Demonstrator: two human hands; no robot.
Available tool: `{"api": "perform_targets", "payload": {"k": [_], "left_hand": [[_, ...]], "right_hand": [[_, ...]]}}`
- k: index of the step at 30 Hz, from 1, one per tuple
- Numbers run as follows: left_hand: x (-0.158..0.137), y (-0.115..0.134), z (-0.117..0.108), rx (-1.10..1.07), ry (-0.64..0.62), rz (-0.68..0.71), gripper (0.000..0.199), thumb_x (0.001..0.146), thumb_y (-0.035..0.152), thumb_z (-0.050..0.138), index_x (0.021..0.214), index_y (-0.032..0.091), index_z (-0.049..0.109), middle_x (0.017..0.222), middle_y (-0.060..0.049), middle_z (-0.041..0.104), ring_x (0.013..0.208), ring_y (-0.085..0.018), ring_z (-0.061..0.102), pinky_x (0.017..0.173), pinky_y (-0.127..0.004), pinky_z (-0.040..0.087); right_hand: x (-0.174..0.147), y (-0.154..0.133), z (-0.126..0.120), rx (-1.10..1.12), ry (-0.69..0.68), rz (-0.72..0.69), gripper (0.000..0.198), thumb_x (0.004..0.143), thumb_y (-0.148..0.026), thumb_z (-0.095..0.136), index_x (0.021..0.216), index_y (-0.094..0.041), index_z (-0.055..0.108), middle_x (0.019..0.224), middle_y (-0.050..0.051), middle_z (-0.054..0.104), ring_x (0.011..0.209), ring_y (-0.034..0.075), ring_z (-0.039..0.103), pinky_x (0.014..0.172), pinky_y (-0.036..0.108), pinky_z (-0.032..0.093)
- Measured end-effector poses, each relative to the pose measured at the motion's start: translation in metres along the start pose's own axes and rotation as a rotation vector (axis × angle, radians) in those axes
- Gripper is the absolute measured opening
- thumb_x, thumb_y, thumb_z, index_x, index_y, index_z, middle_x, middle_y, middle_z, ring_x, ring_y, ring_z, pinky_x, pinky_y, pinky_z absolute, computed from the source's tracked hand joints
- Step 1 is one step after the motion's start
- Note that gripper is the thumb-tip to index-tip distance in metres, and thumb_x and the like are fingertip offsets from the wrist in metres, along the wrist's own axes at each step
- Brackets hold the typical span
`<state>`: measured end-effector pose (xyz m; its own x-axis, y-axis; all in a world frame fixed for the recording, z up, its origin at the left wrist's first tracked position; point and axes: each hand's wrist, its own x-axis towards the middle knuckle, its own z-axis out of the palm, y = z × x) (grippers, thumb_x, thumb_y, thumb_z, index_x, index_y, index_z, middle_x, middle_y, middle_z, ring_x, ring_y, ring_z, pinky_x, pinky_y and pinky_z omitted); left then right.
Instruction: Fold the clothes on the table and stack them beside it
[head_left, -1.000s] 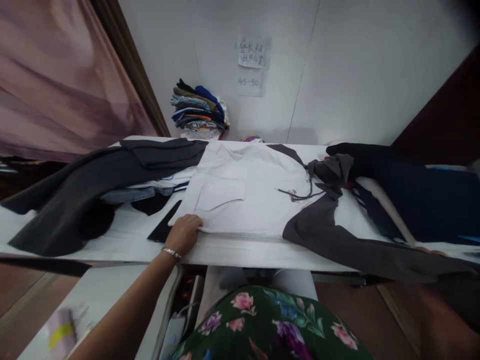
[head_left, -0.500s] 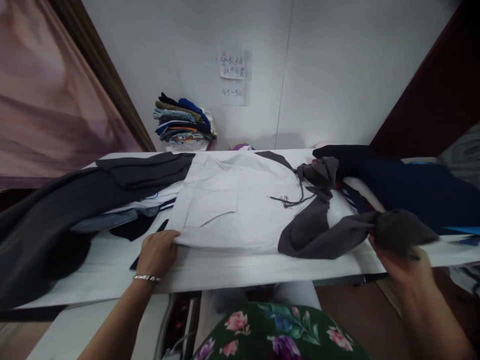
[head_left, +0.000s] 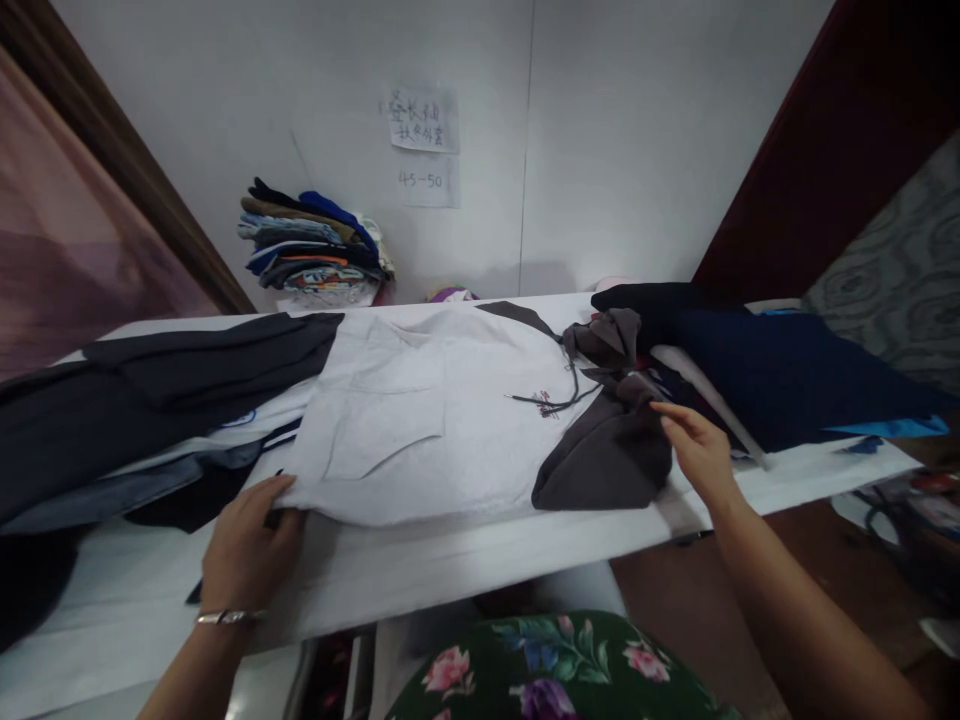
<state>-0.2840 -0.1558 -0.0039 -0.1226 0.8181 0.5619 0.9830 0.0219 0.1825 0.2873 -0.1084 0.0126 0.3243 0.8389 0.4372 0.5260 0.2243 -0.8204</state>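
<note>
A hoodie with a white body and dark grey sleeves lies front up on the white table, its hem to the left and its hood bunched to the right. A dark drawstring lies over the small print on its chest. My left hand, wearing a silver bracelet, pinches the near corner of the hem. At the other end, my right hand has its fingertips closed on the near grey sleeve, which is folded back on itself beside the shoulder.
Dark trousers-like cloth and other garments lie to the left. A navy garment pile occupies the right end. Folded clothes stand stacked at the wall, left of paper notes. The white table's front edge is close to my body.
My right hand has brought the near sleeve leftward, from stretched out to the right to folded by the shoulder. My left hand stays at the hem corner. The camera view has turned right.
</note>
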Motion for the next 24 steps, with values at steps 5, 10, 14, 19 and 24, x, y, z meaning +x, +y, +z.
{"api": "perform_targets", "payload": {"k": [5,10,14,19,24], "left_hand": [[0.005,0.008,-0.001,-0.075,0.012,-0.079,0.034,0.075,0.039,0.039,0.092,0.021,0.063,0.105,-0.011,0.069,0.103,-0.027,0.063,0.093,-0.041,0.048],[0.000,-0.005,-0.005,-0.013,-0.104,-0.252,0.030,0.064,0.037,0.039,0.078,0.030,0.065,0.092,-0.003,0.072,0.087,-0.027,0.067,0.075,-0.040,0.054],[0.003,-0.013,-0.009,-0.008,-0.211,-0.369,0.030,0.056,0.036,0.037,0.066,0.033,0.065,0.085,0.000,0.072,0.087,-0.028,0.067,0.075,-0.040,0.052],[0.019,-0.006,-0.022,-0.105,-0.346,-0.532,0.035,0.055,0.035,0.040,0.074,0.040,0.070,0.074,0.007,0.070,0.078,-0.025,0.066,0.071,-0.035,0.052],[0.035,0.005,-0.024,-0.094,-0.253,-0.524,0.038,0.065,0.035,0.043,0.093,0.034,0.070,0.088,0.006,0.072,0.078,-0.022,0.065,0.073,-0.034,0.053]], "right_hand": [[0.030,-0.019,0.045,-0.048,-0.368,-0.136,0.033,0.084,-0.037,0.053,0.109,-0.019,0.066,0.112,0.007,0.068,0.103,0.020,0.063,0.094,0.035,0.047],[0.048,0.001,0.055,-0.793,-0.507,0.125,0.039,0.084,-0.037,0.052,0.112,-0.013,0.064,0.100,0.015,0.070,0.096,0.028,0.065,0.087,0.038,0.047],[0.055,0.018,0.037,-0.945,-0.558,0.267,0.041,0.086,-0.045,0.050,0.098,-0.010,0.069,0.100,0.019,0.070,0.099,0.030,0.064,0.086,0.036,0.045],[0.063,0.028,0.040,-0.887,-0.534,0.282,0.041,0.086,-0.047,0.051,0.091,-0.012,0.071,0.097,0.017,0.071,0.095,0.028,0.065,0.083,0.033,0.045],[0.066,0.032,0.058,-0.766,-0.457,0.291,0.032,0.083,-0.043,0.055,0.087,-0.015,0.070,0.096,0.013,0.071,0.091,0.024,0.066,0.076,0.028,0.047]]}}
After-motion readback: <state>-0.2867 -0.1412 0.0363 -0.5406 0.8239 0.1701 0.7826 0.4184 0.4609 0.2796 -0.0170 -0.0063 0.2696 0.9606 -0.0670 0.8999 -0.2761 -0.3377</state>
